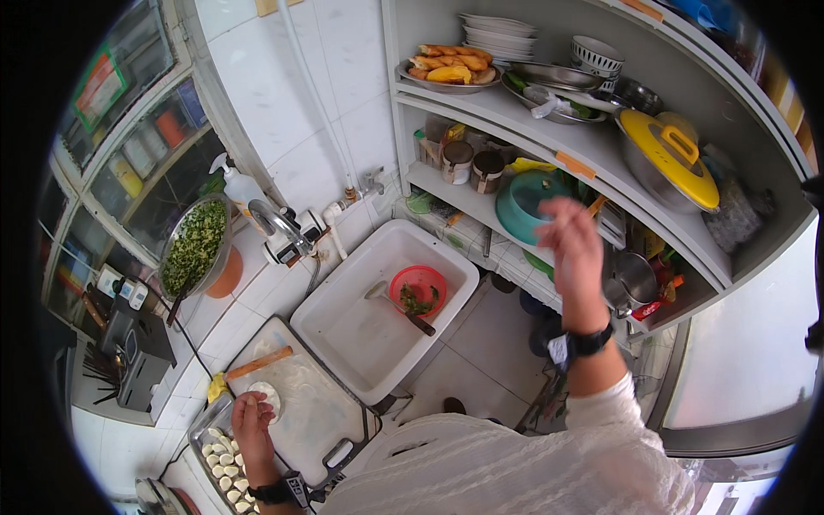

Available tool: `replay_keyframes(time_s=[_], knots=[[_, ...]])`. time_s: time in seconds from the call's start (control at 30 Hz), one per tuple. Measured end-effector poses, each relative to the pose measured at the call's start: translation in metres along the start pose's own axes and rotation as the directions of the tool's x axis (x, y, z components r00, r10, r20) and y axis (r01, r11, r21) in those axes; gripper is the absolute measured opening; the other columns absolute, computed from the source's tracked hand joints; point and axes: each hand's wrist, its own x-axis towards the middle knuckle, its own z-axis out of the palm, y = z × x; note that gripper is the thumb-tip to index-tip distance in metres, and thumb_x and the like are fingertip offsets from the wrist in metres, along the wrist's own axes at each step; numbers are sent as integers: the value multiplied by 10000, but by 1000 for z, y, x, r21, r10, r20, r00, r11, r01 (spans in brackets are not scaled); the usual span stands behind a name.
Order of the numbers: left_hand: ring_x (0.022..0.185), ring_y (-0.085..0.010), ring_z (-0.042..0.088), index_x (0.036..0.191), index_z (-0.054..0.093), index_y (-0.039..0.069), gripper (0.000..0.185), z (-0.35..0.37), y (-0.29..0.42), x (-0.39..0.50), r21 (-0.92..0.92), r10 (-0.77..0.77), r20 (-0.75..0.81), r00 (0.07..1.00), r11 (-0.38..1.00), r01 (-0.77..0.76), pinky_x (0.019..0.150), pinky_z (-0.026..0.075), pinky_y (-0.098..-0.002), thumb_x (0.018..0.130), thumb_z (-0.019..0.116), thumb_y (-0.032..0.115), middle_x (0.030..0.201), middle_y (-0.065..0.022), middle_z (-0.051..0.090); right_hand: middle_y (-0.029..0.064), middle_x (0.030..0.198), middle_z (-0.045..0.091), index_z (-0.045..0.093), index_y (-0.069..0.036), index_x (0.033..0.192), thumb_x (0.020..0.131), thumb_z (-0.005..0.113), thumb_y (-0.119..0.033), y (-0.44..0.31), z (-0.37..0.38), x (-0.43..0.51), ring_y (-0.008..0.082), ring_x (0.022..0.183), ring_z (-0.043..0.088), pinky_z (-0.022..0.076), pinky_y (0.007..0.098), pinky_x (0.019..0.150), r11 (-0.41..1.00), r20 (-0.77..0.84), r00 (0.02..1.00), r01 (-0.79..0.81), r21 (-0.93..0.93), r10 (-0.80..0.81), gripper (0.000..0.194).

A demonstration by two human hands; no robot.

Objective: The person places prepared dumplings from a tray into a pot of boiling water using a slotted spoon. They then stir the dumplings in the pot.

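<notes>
My left hand (pixel 251 421) is at the near-left part of the white cutting board (pixel 315 402), its bent fingers at the edge of a round dough wrapper (pixel 269 398). Whether they pinch the wrapper is unclear. A wooden rolling pin (pixel 259 364) lies across the board's far corner, on floury residue. Raised toward the shelves on the right, my right hand (pixel 573 248) is blurred, with fingers partly spread and nothing visible in it. It overlaps the edge of a teal bowl (pixel 515 215) on the lower shelf; contact cannot be judged.
A metal tray (pixel 222 460) holds several folded dumplings. In the white sink basin (pixel 341 341) sit a red bowl (pixel 417 273) with green scraps and a spoon (pixel 412 315). Chopped green filling (pixel 196 241) fills a bowl by the faucet (pixel 283 225). A yellow-lidded pot (pixel 666 161) occupies the upper shelf.
</notes>
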Motion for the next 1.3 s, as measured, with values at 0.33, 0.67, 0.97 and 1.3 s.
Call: replay_keyframes(time_s=[0.33, 0.67, 0.97, 1.3], knots=[[743, -89, 576, 991, 611, 83, 166, 14, -24, -8, -10, -46, -45, 998, 999, 45, 640, 470, -222, 965, 567, 242, 941, -21, 634, 212, 1050, 609, 420, -40, 1287, 948, 584, -360, -90, 31, 242, 295, 754, 672, 572, 327, 562, 966, -208, 946, -229, 121, 250, 494], [691, -41, 572, 987, 617, 108, 164, -41, -27, -60, -71, 14, -308, 951, 997, -37, 586, 452, -177, 959, 589, 267, 910, 6, 645, 235, 1011, 562, 431, 12, 1104, 910, 438, -128, -58, 20, 288, 383, 778, 661, 610, 470, 698, 942, -199, 932, -261, 212, 303, 239], [721, -54, 570, 1003, 609, 102, 169, -17, -23, -53, -57, -21, -304, 952, 998, 4, 625, 452, -193, 963, 580, 263, 926, -1, 645, 306, 1027, 598, 433, 87, 1043, 891, 444, -87, -86, 41, 196, 415, 918, 669, 609, 435, 780, 955, 13, 988, -149, 257, 151, 232], [769, -94, 598, 1066, 599, 68, 205, 30, -1, -22, -102, -18, -49, 999, 995, 13, 660, 490, -228, 983, 545, 247, 987, -34, 647, 247, 1134, 622, 391, 103, 1281, 895, 448, -121, -66, 31, 40, 352, 903, 688, 619, 394, 790, 759, 513, 770, -576, 303, 379, 450]])
